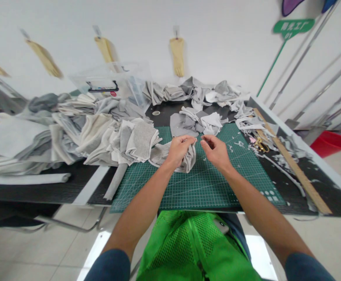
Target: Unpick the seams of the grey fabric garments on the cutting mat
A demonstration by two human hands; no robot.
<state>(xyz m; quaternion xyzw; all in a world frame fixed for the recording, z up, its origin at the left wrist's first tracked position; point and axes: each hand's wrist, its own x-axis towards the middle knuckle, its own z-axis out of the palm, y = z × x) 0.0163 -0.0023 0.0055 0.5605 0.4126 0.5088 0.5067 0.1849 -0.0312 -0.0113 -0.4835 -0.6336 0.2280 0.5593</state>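
My left hand [182, 151] is closed on a piece of grey knit cloth [188, 164], gripping its upper right edge. That cloth lies bunched on the green cutting mat [205, 191], its left part stretching toward the big heap. A short way to the right is my right hand [216, 151], with thumb and index finger curled close together at the tips. Anything between those tips is too small to make out. Beyond both hands lies a small pile of grey and white cloth pieces [190, 121], over the mat's far edge.
A large heap of folded grey cloth [114, 132] covers the table's left, before a clear plastic box [114, 84]. On the right are gold-handled scissors [260, 145], a wooden ruler [297, 166] and scattered scraps. A red bucket [331, 144] stands beyond the table.
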